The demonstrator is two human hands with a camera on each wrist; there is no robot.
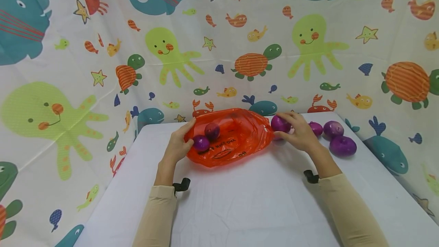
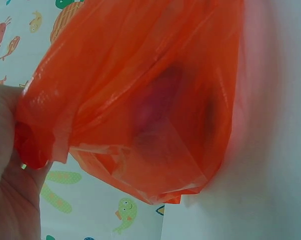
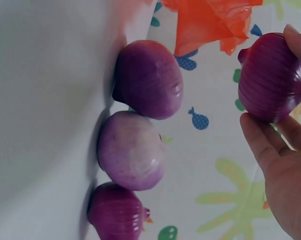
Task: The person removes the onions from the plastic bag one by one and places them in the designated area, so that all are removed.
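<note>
A thin orange-red plastic bag [image 1: 233, 140] with dark print lies across the middle of the table. Two red onions [image 1: 201, 143] show in its left part. In the left wrist view, a dark rounded shape [image 2: 158, 112] appears through the film. My left hand [image 1: 178, 142] pinches the bag's left edge between thumb and fingers. At the bag's other end, my right hand [image 1: 297, 130] grips a purple onion [image 3: 271, 77] between thumb and fingertips, held up above the table. In the head view, that onion overlaps the bag's right edge.
More onions sit to the right of my right hand, among them a dark purple one [image 1: 343, 146] and a pale-patched one [image 3: 133, 150]. A white cloth covers the table [image 1: 247, 201]. Behind it hangs a curtain [image 1: 219, 75] printed with sea animals.
</note>
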